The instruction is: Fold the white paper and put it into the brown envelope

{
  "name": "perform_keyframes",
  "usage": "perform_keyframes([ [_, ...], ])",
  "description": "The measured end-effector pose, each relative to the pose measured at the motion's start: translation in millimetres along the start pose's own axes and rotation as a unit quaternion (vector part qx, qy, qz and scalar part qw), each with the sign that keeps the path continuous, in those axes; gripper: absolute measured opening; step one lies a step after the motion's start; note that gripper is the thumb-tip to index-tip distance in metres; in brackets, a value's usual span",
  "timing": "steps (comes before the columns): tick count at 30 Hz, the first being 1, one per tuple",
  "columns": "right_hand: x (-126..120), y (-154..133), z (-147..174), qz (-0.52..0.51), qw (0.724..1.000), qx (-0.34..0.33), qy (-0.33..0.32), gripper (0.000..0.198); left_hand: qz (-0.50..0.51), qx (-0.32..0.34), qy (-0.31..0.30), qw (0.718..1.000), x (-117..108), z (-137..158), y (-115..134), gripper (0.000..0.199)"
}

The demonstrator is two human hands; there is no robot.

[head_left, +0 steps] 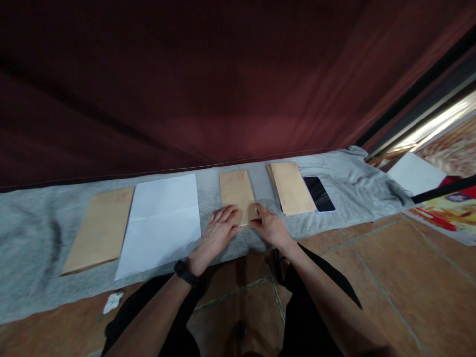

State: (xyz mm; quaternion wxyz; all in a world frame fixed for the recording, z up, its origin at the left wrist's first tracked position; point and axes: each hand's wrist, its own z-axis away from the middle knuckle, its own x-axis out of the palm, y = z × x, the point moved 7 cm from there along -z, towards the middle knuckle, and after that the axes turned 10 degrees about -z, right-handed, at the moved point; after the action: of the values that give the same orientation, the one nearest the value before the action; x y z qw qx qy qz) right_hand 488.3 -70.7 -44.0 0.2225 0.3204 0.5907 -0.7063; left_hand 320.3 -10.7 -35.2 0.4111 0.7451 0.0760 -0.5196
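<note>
A brown paper envelope [238,191] lies in front of me on the grey cloth, its near end between my hands. My left hand [221,225] has its fingers bent over the near left corner, with the thumb at the near edge. At the near right corner my right hand [268,224] pinches the envelope between thumb and fingers. A thin white strip shows at the envelope's near edge; whether it is paper inside or part of the flap, I cannot tell. A dark band is on my left wrist.
Left of the envelope lie white paper sheets [161,218] and more brown envelopes [98,230]. To the right are a stack of brown envelopes [292,188] and a phone [320,194]. A dark red curtain [238,89] hangs behind the grey cloth [351,186]. Crumpled tissue [112,302] lies on the tiled floor.
</note>
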Motion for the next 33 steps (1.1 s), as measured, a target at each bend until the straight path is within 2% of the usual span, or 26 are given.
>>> perform_keyframes([
  [4, -4.5, -13.2, 5.4, 0.092, 0.996, -0.020, 0.008, 0.054, 0.016, 0.003, -0.005, 1.000, -0.7, -0.4, -2.1, 0.036],
  [7, -5.4, -24.3, 6.9, 0.130, 0.987, -0.092, 0.009, 0.052, 0.052, 0.012, -0.013, 0.999, -0.4, 0.0, 0.0, 0.033],
  [10, -2.4, -34.1, 7.7, 0.140, 0.975, -0.172, -0.010, 0.048, 0.123, 0.003, 0.007, 0.992, -3.9, 0.7, 1.5, 0.032],
  [13, 2.1, -40.4, 7.6, 0.140, 0.966, -0.211, -0.043, 0.040, 0.186, -0.015, 0.028, 0.982, -6.5, 0.8, 2.6, 0.031],
  [16, 3.6, -44.3, 7.1, 0.146, 0.963, -0.218, -0.056, 0.035, 0.204, -0.020, 0.025, 0.978, -4.9, 0.6, 4.8, 0.030],
  [20, 2.8, -43.1, 8.0, 0.135, 0.966, -0.212, -0.055, 0.035, 0.174, -0.007, 0.006, 0.985, -1.8, 1.5, 5.6, 0.028],
  [23, 2.7, -38.5, 10.6, 0.121, 0.967, -0.216, -0.058, 0.041, 0.154, 0.009, 0.002, 0.988, -3.4, 0.8, 4.7, 0.023],
  [26, 4.6, -35.6, 13.1, 0.116, 0.964, -0.231, -0.069, 0.048, 0.132, 0.027, 0.023, 0.991, -9.5, -3.9, 5.4, 0.015],
  [33, 4.2, -32.6, 2.3, 0.084, 0.978, -0.191, -0.021, 0.024, 0.073, 0.037, 0.036, 0.996, -15.7, -14.5, 10.6, 0.014],
])
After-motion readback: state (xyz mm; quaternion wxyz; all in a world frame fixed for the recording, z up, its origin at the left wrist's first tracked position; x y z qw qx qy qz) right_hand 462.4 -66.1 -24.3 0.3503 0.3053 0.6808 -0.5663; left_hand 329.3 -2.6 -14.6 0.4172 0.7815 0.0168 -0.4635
